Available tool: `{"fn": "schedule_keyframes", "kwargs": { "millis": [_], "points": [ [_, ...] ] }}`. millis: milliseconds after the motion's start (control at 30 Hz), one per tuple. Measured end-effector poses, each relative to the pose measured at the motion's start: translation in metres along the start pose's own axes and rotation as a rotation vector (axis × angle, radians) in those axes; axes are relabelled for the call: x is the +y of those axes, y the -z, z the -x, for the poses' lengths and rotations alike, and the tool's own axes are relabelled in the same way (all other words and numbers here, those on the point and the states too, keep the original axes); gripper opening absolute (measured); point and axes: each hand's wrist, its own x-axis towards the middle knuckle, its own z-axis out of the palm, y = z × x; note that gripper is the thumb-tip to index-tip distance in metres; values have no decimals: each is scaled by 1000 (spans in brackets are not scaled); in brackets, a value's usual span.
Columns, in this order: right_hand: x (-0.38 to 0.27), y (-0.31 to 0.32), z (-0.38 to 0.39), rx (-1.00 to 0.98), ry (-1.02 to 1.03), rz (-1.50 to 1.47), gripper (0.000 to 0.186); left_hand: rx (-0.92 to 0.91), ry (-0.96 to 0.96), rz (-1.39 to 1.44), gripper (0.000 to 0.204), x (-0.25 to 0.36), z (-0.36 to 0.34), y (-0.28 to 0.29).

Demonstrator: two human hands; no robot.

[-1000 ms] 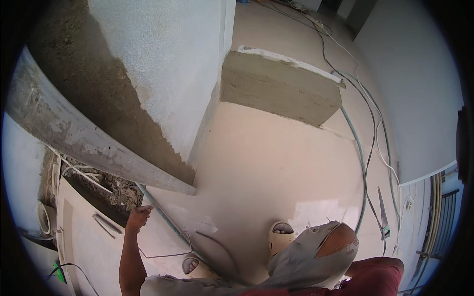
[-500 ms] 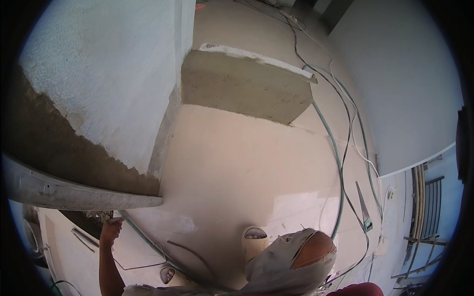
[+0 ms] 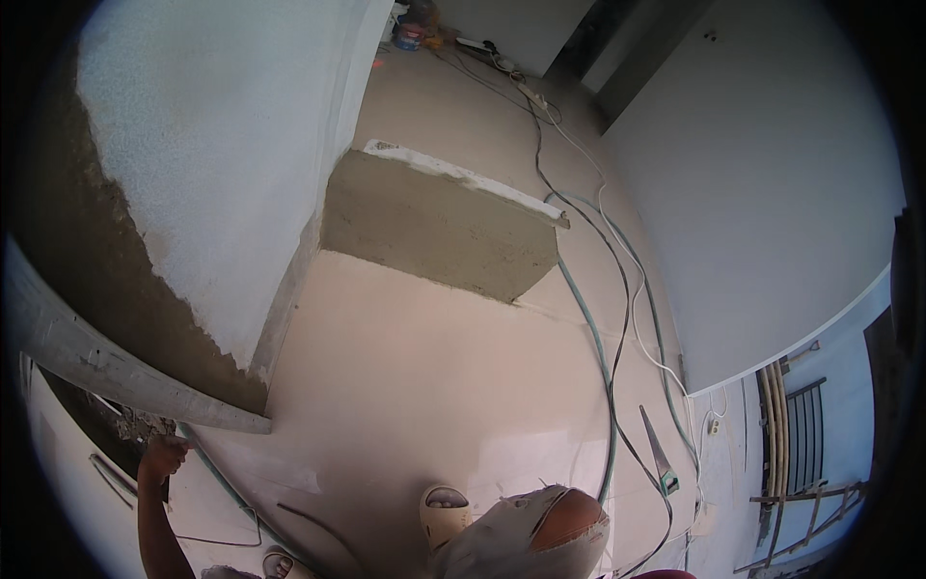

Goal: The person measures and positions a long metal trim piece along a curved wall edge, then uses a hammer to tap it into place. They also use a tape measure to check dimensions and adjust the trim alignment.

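My left hand (image 3: 164, 455) is at the lower left, its fingers closed. A short dark part shows just below the fist, but what I hold is mostly hidden. Right beside the hand is a dark patch of rough, wet-looking mortar (image 3: 145, 422). Above it, a long grey strip (image 3: 106, 362) runs along the bottom of a white wall (image 3: 222, 125), whose lower part carries a brown, damp-looking coat of mortar (image 3: 125, 275). A low block with a smooth grey mortar face (image 3: 434, 232) and a white top edge juts from this wall. My right hand is out of the picture.
Green hose (image 3: 603, 372) and black and white cables trail across the beige tiled floor. A handsaw (image 3: 660, 452) lies at the right, near a grey panel (image 3: 772, 193). My sandalled foot (image 3: 446, 507) and torn-trousered knee (image 3: 569, 521) are below. Poles (image 3: 775, 415) stand far right.
My view has tilted up and turned right, so the scene sits lower and farther left, and containers at the far end show. My left fist remains beside the mortar.
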Motion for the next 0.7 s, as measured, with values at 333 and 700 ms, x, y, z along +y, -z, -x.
{"fn": "schedule_keyframes", "kwargs": {
  "millis": [333,700],
  "points": [
    [22,112,40,-50,118,390,39,260,-388,-227,26,4,-38,-27],
    [-390,131,-93,139,905,412,41,316,-417,-161,27,-13,0,-29]
  ]
}}
